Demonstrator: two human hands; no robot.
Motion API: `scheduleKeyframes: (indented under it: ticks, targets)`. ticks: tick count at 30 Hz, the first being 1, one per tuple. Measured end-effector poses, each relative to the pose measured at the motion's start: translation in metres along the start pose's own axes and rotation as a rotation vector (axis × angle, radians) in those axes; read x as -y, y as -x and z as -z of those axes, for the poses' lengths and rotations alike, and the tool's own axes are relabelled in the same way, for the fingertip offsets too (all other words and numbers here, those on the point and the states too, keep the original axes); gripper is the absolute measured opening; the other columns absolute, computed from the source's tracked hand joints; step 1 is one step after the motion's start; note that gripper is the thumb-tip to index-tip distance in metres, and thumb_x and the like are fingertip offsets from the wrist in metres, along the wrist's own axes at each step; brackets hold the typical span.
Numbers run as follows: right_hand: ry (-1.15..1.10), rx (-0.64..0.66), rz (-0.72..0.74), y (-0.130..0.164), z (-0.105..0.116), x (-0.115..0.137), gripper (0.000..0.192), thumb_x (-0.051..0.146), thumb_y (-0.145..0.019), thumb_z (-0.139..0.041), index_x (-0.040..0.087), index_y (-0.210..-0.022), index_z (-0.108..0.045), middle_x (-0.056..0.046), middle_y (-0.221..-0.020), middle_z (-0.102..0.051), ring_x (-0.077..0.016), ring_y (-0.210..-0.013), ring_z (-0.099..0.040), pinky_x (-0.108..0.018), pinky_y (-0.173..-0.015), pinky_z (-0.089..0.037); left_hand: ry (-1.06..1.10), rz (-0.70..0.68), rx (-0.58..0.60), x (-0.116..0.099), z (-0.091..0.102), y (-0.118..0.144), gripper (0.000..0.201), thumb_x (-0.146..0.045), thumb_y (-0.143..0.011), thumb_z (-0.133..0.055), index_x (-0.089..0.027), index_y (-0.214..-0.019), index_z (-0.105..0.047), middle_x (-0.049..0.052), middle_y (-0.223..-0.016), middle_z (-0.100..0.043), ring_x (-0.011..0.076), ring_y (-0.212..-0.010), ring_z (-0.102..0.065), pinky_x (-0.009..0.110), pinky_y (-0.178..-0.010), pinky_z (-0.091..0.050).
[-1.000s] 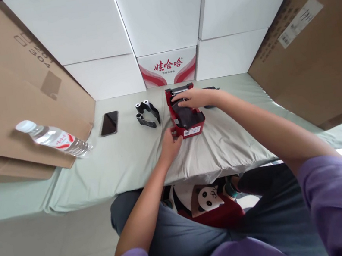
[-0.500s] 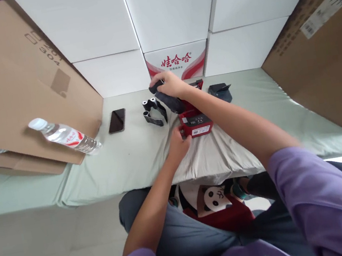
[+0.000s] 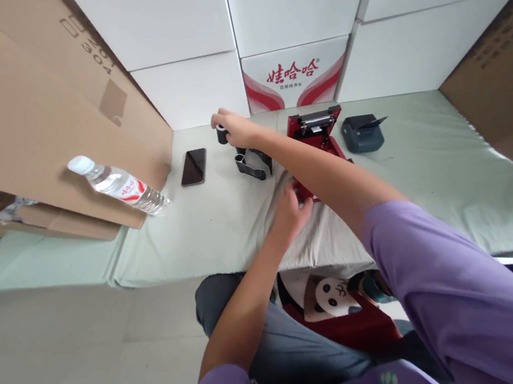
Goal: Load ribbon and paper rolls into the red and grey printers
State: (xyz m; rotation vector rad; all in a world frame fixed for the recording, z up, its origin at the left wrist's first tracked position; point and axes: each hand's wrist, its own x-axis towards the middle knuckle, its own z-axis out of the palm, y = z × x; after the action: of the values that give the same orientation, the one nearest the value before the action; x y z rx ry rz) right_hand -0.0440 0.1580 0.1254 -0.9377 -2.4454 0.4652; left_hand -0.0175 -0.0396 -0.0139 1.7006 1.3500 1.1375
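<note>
My right hand [image 3: 233, 129] is closed around a black ribbon roll [image 3: 222, 135] with a pale core end, held just above the bed-like green surface. Below and beside it lies a loop of loose black ribbon [image 3: 251, 168]; whether it joins the held roll I cannot tell. A red and black device [image 3: 314, 122], like a small printer, stands with its lid raised. My left hand [image 3: 292, 212] is curled against its front left corner, thumb and fingers gripping the edge. My right forearm hides much of the device's body.
A black phone [image 3: 193, 167] lies flat at left, near a leaning water bottle [image 3: 125, 186]. A dark blue device [image 3: 362, 133] stands at right. Cardboard boxes [image 3: 23, 93] and white cartons [image 3: 185, 92] wall in the sides and back. A panda-print item [image 3: 332, 296] is below the front edge.
My right hand has moved left, away from above the red device, taking the ribbon roll past the loose ribbon. My left hand stays at the device. The view has shifted.
</note>
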Motion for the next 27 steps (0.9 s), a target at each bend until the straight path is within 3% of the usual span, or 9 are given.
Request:
scheduleKeyframes:
  ticks: [7,14,20,23,27]
  targets:
    - [0.285,0.254,-0.048,-0.001,-0.019,-0.009,0.059,-0.003,-0.082,-0.058,0.016,-0.138,-0.065,-0.012,-0.143,-0.064,-0.0231,-0.119,-0.060,-0.031,-0.093,-0.043,-0.109,-0.018,0.017,-0.013,0.006,0.002,0.035,-0.026,-0.092,-0.068,-0.019,-0.123,-0.053,0.017,-0.120,-0.065,0.0284,-0.105,-0.068,0.043,-0.085,-0.059]
    - [0.372,0.213,-0.079,-0.005,-0.017,-0.008,0.058,0.008,-0.089,-0.056,0.024,-0.145,-0.066,-0.012,-0.145,-0.068,-0.0297,-0.126,-0.059,-0.037,-0.096,-0.047,-0.103,-0.056,0.018,-0.016,0.009,0.003,0.035,-0.025,-0.091,-0.068,-0.021,-0.122,-0.053,0.014,-0.116,-0.065,0.0275,-0.109,-0.067,0.043,-0.092,-0.057]
    - [0.434,0.370,-0.141,0.000,-0.022,-0.011,0.047,0.015,-0.092,-0.059,0.021,-0.137,-0.074,-0.016,-0.136,-0.074,-0.0337,-0.133,-0.057,-0.043,-0.103,-0.047,-0.120,-0.025,0.045,-0.020,0.012,0.005,0.034,-0.024,-0.091,-0.067,-0.021,-0.121,-0.053,0.013,-0.116,-0.065,0.0248,-0.101,-0.069,0.041,-0.088,-0.058]
    - [0.340,0.315,-0.119,0.003,-0.021,-0.017,0.046,0.018,-0.098,-0.054,0.020,-0.141,-0.071,-0.016,-0.138,-0.073,-0.0327,-0.133,-0.058,-0.044,-0.106,-0.046,-0.100,-0.026,0.040,-0.017,0.010,0.004,0.035,-0.025,-0.091,-0.069,-0.022,-0.122,-0.053,0.014,-0.118,-0.065,0.0249,-0.100,-0.069,0.043,-0.089,-0.058]
    - [0.113,0.069,-0.125,0.007,-0.003,-0.021,0.042,0.018,-0.097,-0.053,0.018,-0.133,-0.074,-0.015,-0.137,-0.073,-0.0287,-0.124,-0.065,-0.044,-0.108,-0.047,-0.034,-0.035,0.017,-0.003,0.004,0.002,0.042,-0.022,-0.089,-0.069,-0.022,-0.127,-0.052,0.016,-0.124,-0.063,0.0260,-0.098,-0.071,0.049,-0.090,-0.061]
